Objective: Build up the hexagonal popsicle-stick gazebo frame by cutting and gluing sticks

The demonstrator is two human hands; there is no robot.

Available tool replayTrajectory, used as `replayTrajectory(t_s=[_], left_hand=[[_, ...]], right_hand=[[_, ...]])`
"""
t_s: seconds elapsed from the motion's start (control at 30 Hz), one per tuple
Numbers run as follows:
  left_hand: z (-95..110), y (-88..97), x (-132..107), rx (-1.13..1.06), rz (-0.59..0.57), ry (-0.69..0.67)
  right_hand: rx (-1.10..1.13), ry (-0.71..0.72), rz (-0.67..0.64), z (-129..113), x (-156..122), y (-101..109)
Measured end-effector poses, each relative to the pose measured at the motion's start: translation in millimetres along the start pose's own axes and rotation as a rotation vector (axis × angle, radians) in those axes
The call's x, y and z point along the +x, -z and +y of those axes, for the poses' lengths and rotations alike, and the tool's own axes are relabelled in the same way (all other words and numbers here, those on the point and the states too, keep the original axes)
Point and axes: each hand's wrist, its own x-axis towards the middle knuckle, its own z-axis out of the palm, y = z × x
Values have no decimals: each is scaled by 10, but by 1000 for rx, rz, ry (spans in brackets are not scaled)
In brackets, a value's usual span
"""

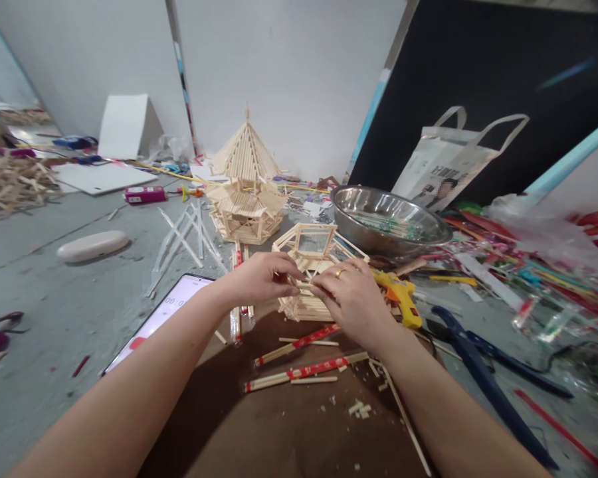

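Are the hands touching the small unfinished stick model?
Touching. The head view shows fingertips of the left hand and right hand pinching the front edge of the stick model.

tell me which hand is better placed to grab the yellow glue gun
Probably right: the right hand sits just beside the glue gun, while the left hand pinches the stick model on the far side from it.

Steel bowl, stick pagoda (two-tiered), yellow glue gun

The phone near my left hand shows digits beginning "00:0". The print on the white bag is too blurred for me to read.
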Motion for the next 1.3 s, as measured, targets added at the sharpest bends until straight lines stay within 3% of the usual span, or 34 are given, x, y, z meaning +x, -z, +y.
replayTrajectory(t_s=[0.37, 0.93, 1.3], left_hand=[[-43, -41, 11, 23, 43, 0], [-101, -85, 16, 2, 86, -3], [-123, -94, 24, -40, 81, 2]], right_hand=[[0, -8, 15, 8, -16, -7], [-18, -62, -98, -10, 58, 44], [4, -62, -74, -4, 40, 20]])
